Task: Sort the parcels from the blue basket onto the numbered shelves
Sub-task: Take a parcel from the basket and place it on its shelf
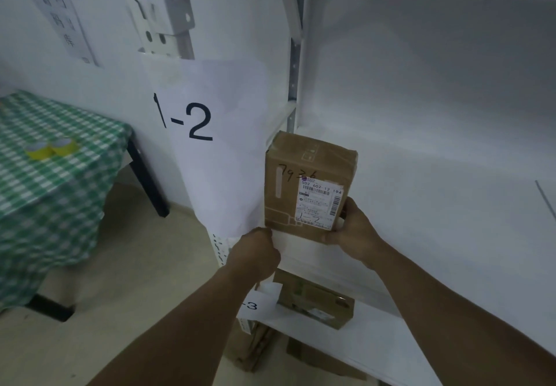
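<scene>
Gripping the 5 o'clock corner of the box (pixel 307 187) with the right hand (pixel 352 229). Curling the left hand (pixel 258 250) against its 7 o'clock corner, not showing clearly whether holding anything. Standing the box upright on the shelf (pixel 421 175), just at 3 o'clock of the "1-2" sign (pixel 210 132). Showing a second box (pixel 316 304) at 6 o'clock on the shelf below, and tape rolls (pixel 51 147) at 9 o'clock on a checked table (pixel 45 205).

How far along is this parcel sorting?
Done: one brown parcel lies on the lower shelf. In hand: the parcel marked 1-2 stands on the 1-2 shelf, right hand gripping it, left hand at its corner. Left: unclear, the basket is out of view.
</scene>
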